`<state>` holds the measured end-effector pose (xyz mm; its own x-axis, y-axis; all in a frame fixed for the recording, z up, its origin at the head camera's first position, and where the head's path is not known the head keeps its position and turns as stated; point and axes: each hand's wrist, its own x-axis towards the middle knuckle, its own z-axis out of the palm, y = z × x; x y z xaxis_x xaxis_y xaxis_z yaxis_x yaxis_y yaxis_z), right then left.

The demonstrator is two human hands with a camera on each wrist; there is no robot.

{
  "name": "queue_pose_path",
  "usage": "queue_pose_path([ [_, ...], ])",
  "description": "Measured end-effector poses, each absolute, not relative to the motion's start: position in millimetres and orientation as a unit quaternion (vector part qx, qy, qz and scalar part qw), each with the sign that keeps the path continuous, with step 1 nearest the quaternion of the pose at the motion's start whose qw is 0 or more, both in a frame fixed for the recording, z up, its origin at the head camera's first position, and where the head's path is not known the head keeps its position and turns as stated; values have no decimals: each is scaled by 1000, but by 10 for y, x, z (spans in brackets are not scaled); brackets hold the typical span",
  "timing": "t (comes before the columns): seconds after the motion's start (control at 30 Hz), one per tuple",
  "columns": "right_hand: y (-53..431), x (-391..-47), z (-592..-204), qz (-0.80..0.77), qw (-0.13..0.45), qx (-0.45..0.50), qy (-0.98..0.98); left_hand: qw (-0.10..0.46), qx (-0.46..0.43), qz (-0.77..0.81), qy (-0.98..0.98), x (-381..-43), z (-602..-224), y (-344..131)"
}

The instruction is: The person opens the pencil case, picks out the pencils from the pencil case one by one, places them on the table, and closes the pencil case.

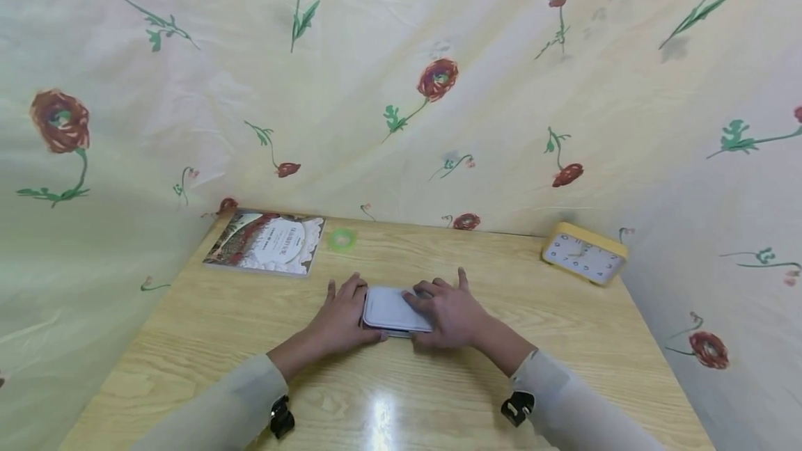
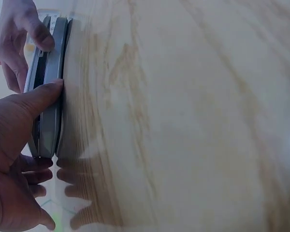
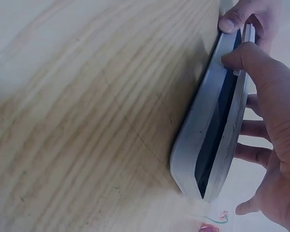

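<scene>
A flat silver-grey case (image 1: 391, 308) with rounded corners lies on the wooden table in front of me. Its lid (image 3: 232, 130) stands slightly ajar, and a dark gap runs along the front between lid and base (image 3: 195, 125). My left hand (image 1: 341, 315) grips the left end, with the thumb (image 2: 46, 96) against the front side. At the right part, my right hand (image 1: 454, 312) holds the case with fingers bent over the lid. Its thumb (image 3: 241, 57) is at the gap, beside a small clasp (image 3: 237, 72). What lies inside is hidden.
A printed booklet (image 1: 269, 242) lies at the table's back left, with a roll of greenish tape (image 1: 342, 239) beside it. A yellow-framed clock (image 1: 585, 254) stands at the back right. Flower-patterned cloth (image 1: 351, 89) hangs behind the wooden table (image 1: 207, 339).
</scene>
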<state>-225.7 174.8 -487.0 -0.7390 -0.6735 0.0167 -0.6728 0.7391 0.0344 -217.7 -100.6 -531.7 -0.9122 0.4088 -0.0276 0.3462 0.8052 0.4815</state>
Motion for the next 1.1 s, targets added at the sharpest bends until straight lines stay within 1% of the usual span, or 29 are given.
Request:
queue_pose_path([
  [0.27,1769,-2300,-4812,40,-37,342,-938,80,212,344,911,-2221,-5292,-1012],
  [0.37,1780,-2305,-4782,79,-62,325,-940,84,209,357,907,-2211,-5268,-1008],
  [0.47,1803,-2313,-4749,119,-73,306,-942,84,203,359,907,-2196,-5246,-999],
  [0.53,1830,-2325,-4721,136,-68,296,-943,85,196,355,910,-2188,-5236,-991],
  [0.63,1882,-2352,-4673,159,-34,292,-942,89,184,349,915,-2175,-5234,-985],
  [0.73,1934,-2379,-4643,212,21,296,-931,89,180,340,919,-2161,-5226,-985],
  [0.9,2002,-2428,-4711,296,142,297,-897,75,191,329,922,-2151,-5222,-983],
  [1.0,2035,-2456,-4775,290,220,291,-885,72,193,326,923,-2158,-5227,-982],
  [1.1,2063,-2476,-4804,266,281,281,-878,72,190,320,925,-2174,-5220,-983],
])
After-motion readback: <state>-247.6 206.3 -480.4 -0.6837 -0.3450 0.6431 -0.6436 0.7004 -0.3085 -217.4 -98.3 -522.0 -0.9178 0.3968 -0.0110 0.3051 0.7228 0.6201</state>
